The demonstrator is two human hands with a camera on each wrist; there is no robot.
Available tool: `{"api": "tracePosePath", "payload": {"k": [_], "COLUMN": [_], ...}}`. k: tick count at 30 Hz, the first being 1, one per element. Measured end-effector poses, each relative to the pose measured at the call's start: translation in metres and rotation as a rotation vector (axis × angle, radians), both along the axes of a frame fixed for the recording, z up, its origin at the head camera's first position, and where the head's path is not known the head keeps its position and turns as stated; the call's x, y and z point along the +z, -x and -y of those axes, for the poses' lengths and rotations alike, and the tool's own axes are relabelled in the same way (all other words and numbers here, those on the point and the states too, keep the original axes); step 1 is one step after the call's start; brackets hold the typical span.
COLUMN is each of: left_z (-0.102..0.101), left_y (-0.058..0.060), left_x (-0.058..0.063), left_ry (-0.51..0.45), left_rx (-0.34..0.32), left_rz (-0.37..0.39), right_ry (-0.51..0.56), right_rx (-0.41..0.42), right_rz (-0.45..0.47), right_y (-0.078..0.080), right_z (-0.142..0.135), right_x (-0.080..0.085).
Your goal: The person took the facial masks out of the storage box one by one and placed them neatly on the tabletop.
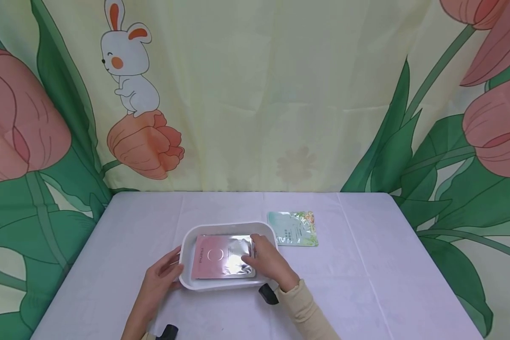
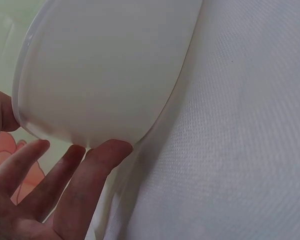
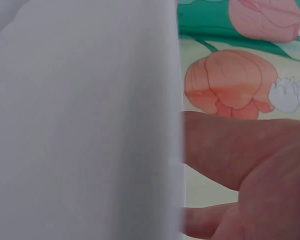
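Note:
A white tray [image 1: 187, 264] with rounded corners stands on the table. Inside it lies a flat pink-and-silver foil packet [image 1: 212, 269]. My right hand [image 1: 269, 259] reaches over the tray's right end and pinches the packet's right edge, thumb on top. How the fingers sit beneath it is hidden. At the opposite end my left hand [image 1: 159, 276] rests against the tray. The left wrist view shows several fingertips [image 2: 117, 147] touching the outer wall of the tray [image 2: 105, 75]. In the right wrist view the tray's side [image 3: 90, 120] covers part of the right hand [image 3: 260, 165].
Just behind the tray's right corner lies a green patterned packet [image 1: 293, 229] flat on the table. A white cloth [image 1: 344, 293] covers the table. A curtain printed with tulips and a rabbit [image 1: 255, 94] hangs behind its far edge.

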State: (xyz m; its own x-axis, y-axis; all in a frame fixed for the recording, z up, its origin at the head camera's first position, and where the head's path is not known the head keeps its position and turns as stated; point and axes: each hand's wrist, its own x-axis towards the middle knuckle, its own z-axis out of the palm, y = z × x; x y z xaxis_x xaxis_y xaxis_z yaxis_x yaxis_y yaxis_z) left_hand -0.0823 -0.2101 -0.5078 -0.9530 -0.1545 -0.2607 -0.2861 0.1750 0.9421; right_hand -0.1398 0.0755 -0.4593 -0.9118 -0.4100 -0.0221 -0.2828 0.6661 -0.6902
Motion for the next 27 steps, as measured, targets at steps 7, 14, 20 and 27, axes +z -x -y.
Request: {"api": "tracePosePath", "payload": {"k": [7,14,20,27], "left_z": [-0.0004,0.0002,-0.0007,-0.0006], "left_y": [0.0005,-0.0004,-0.0003,-0.0005], "left_x": [0.0011,0.0021,0.0018,0.0021], "left_ry": [-0.001,0.004,0.002,-0.001], "left_rx": [0.006,0.001,0.001,0.004], "left_rz": [0.006,0.002,0.000,0.006], "right_ry": [-0.015,0.017,0.027,0.039], "right_rx": [-0.009,-0.027,-0.042,-0.067], "right_rz": [0.003,0.079,0.086,0.097], "right_y": [-0.0003,0.0008,0.0018,0.0044], "right_z": [0.0022,0.0057,0.0068,0.0069], "right_x": [-0.0008,-0.0028,-0.0046,-0.0059]}}
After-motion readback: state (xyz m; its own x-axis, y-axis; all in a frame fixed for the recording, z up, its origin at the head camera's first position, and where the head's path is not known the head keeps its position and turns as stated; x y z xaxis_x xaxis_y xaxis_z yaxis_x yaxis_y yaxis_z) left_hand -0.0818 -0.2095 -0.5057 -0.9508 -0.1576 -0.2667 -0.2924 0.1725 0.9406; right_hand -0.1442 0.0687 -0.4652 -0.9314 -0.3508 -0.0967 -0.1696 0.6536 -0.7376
